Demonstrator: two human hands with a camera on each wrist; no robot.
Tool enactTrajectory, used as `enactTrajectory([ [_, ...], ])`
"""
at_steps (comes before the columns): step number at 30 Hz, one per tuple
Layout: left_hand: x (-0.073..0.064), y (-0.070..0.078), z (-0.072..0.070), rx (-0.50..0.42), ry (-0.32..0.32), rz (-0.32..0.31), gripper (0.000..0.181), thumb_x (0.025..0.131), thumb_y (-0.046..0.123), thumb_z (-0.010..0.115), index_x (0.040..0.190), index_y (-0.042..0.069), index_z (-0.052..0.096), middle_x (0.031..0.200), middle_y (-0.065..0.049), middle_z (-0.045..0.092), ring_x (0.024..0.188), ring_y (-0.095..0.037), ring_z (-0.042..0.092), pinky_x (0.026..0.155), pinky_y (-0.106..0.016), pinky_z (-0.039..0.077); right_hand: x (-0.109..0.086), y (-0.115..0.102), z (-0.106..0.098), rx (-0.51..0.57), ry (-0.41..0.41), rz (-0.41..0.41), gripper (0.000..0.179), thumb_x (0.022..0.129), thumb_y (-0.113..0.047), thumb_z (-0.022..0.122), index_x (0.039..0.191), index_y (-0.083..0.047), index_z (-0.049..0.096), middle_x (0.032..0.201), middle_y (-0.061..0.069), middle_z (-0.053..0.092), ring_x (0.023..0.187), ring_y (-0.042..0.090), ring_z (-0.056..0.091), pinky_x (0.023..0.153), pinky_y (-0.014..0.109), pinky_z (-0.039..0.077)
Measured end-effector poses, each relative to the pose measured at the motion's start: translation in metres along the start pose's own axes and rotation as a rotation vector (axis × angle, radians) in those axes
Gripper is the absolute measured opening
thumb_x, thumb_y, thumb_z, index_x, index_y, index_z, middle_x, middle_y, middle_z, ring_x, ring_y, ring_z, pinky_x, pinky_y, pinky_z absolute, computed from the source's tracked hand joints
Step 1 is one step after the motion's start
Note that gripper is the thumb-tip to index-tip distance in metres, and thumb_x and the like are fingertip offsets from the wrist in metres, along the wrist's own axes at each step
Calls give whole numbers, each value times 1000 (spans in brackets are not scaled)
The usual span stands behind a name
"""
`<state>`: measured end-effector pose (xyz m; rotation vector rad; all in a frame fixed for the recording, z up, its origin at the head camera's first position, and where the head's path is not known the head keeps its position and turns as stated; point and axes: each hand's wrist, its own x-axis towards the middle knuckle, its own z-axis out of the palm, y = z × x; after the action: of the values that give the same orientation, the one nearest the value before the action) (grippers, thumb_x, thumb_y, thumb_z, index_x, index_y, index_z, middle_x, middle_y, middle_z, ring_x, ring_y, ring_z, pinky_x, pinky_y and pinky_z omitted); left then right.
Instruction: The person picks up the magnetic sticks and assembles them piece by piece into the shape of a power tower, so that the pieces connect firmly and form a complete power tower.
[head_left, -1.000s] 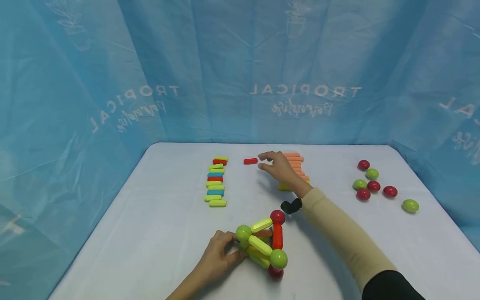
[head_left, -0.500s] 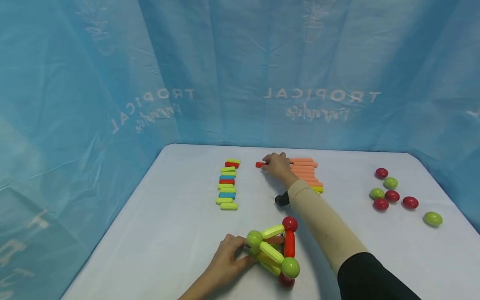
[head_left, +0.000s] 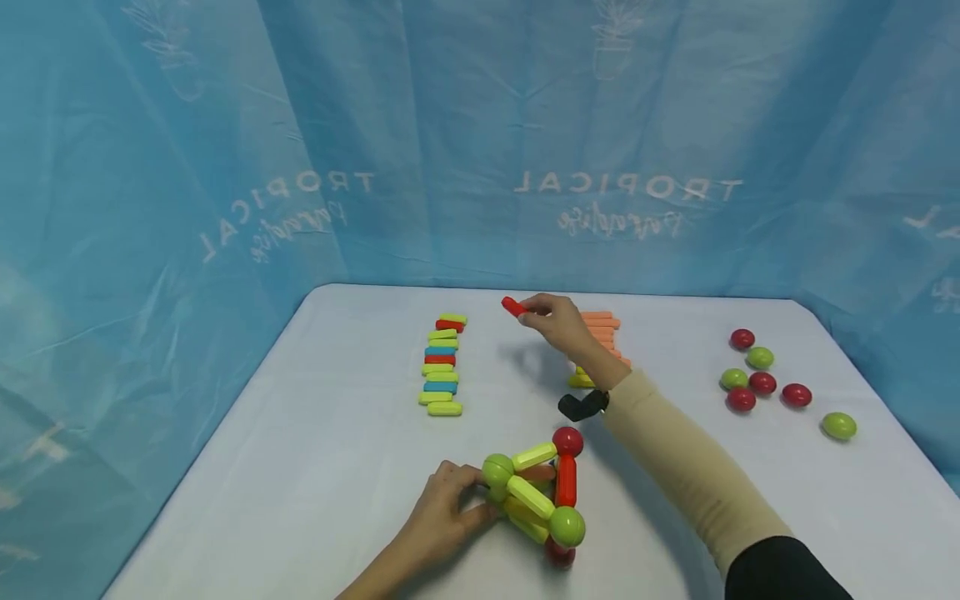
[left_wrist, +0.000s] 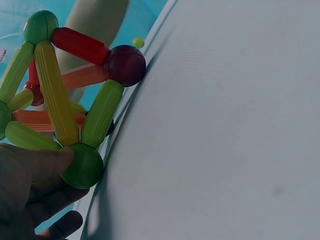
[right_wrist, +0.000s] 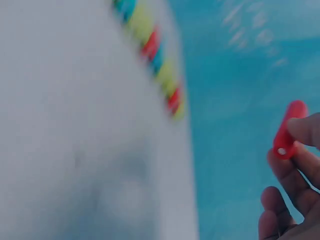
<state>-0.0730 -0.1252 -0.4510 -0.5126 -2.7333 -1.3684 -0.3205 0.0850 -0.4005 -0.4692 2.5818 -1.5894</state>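
Observation:
My right hand [head_left: 558,323] pinches a short red rod [head_left: 513,307] between thumb and fingers, raised above the far part of the table. In the right wrist view the same red rod [right_wrist: 290,130] shows a pale round spot on its end. Near the front, my left hand [head_left: 447,510] grips a green ball [left_wrist: 84,167] at the left side of a ball-and-rod structure [head_left: 531,498]. Green and red balls joined by yellow-green, red and orange rods make up this structure. It rests on the table, and its far lower side is partly hidden.
A column of short yellow-green, blue and red rods [head_left: 440,367] lies left of centre. Orange rods [head_left: 600,321] and yellow ones [head_left: 581,381] lie partly behind the right wrist. Several loose red and green balls [head_left: 762,383] are at the right. A blue curtain [head_left: 450,167] hangs behind.
My right hand reached the red rod lying on the table, took hold of it and lifted it. The left hand still holds the structure. The head view shifted slightly.

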Motion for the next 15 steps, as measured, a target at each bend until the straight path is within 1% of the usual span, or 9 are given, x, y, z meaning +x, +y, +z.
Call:
enactTrajectory([
  [2, 2, -1, 0, -2, 7, 17, 26, 78, 21, 79, 101, 19, 67, 95, 12, 61, 89, -9, 45, 79, -32, 39, -23, -12, -8, 141, -1, -7, 25, 91, -24, 67, 113, -11, 67, 106, 6, 62, 94, 25, 54, 78, 39, 44],
  [4, 3, -2, 1, -9, 16, 34, 25, 78, 20, 79, 100, 18, 67, 93, 12, 60, 88, -9, 45, 77, -31, 39, -50, -23, -14, 281, -12, -31, 28, 90, -21, 67, 114, -7, 65, 109, 9, 63, 100, 27, 55, 85, 40, 44],
  [6, 4, -3, 1, -13, 25, 51, 25, 77, 18, 79, 99, 18, 68, 92, 11, 61, 87, -10, 46, 76, -31, 39, -79, -30, -18, 372, -26, -75, 29, 90, -16, 66, 114, -2, 62, 109, 12, 63, 102, 29, 56, 89, 39, 45],
  [8, 6, -5, 1, -14, 28, 58, 25, 77, 17, 79, 99, 18, 68, 92, 10, 60, 87, -10, 46, 76, -31, 39, -106, -33, -21, 394, -40, -131, 27, 90, -12, 65, 113, 1, 61, 107, 13, 64, 101, 30, 57, 88, 38, 46],
  [11, 9, -8, 1, -16, 31, 63, 26, 77, 14, 79, 100, 18, 68, 92, 9, 62, 87, -13, 47, 76, -32, 39, -140, -29, -23, 343, -50, -189, 23, 89, -9, 64, 110, 0, 62, 103, 11, 65, 100, 29, 57, 87, 42, 47],
  [13, 12, -9, 0, -23, 28, 56, 26, 77, 14, 79, 100, 18, 68, 92, 9, 63, 87, -14, 47, 76, -32, 39, -157, -25, -22, 303, -55, -201, 20, 89, -8, 65, 109, -3, 63, 101, 9, 66, 102, 26, 56, 94, 47, 42],
  [15, 14, -9, 0, -35, 22, 42, 26, 77, 13, 79, 101, 17, 68, 93, 8, 64, 87, -15, 48, 77, -32, 39, -168, -19, -22, 304, -72, -207, 20, 89, -7, 64, 109, -3, 63, 101, 9, 66, 108, 25, 54, 99, 55, 35],
])
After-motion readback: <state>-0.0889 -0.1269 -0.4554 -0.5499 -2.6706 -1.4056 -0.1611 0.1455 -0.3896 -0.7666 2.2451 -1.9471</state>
